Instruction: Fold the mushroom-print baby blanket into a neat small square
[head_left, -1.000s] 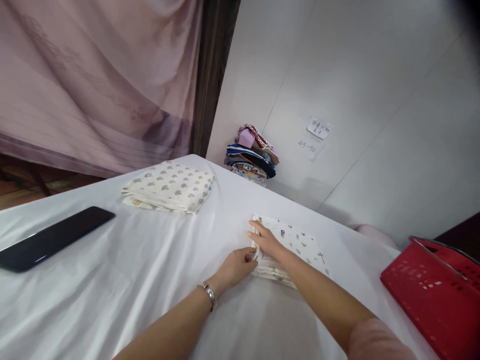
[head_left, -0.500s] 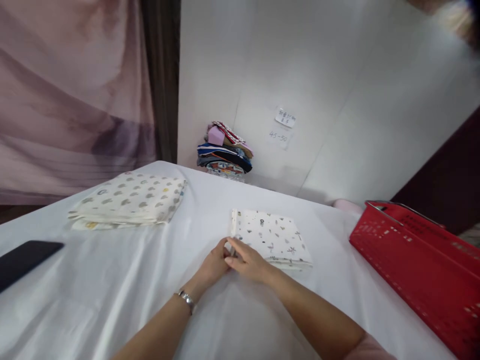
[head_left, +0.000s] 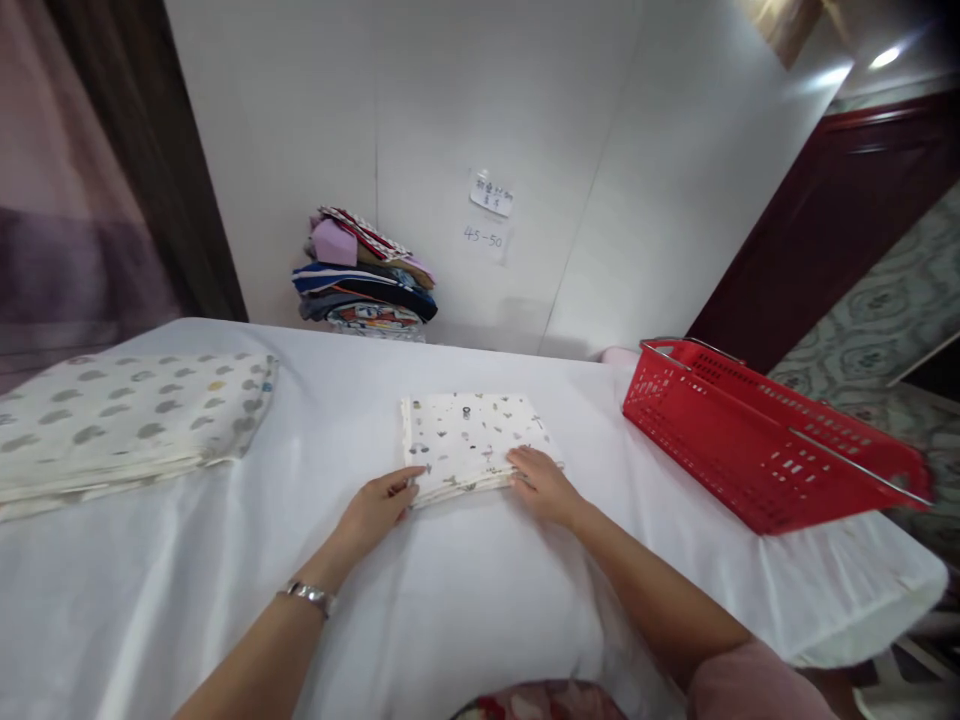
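A small white cloth [head_left: 480, 425] with little grey and yellow printed figures lies folded flat on the white-covered table. At its near left corner my left hand [head_left: 379, 507] pinches the edge between thumb and fingers; a silver bracelet is on that wrist. My right hand [head_left: 546, 487] is closed over the near edge towards the right, fingers on top and thumb at the front. Left of these, a larger folded cloth [head_left: 165, 400] with grey mushroom-like shapes lies apart from both hands.
To the right stands a red plastic basket [head_left: 697, 440] with wire handles. A stack of folded clothes [head_left: 364, 275] rises behind the table's far edge. Handwritten paper notes [head_left: 491, 195] are stuck on the white wall. The white table cover [head_left: 480, 580] has wrinkles.
My hands have come apart from their meeting point at the cloth's left side. The right one has moved to the near right edge, the left to the near left corner. The view has turned right.
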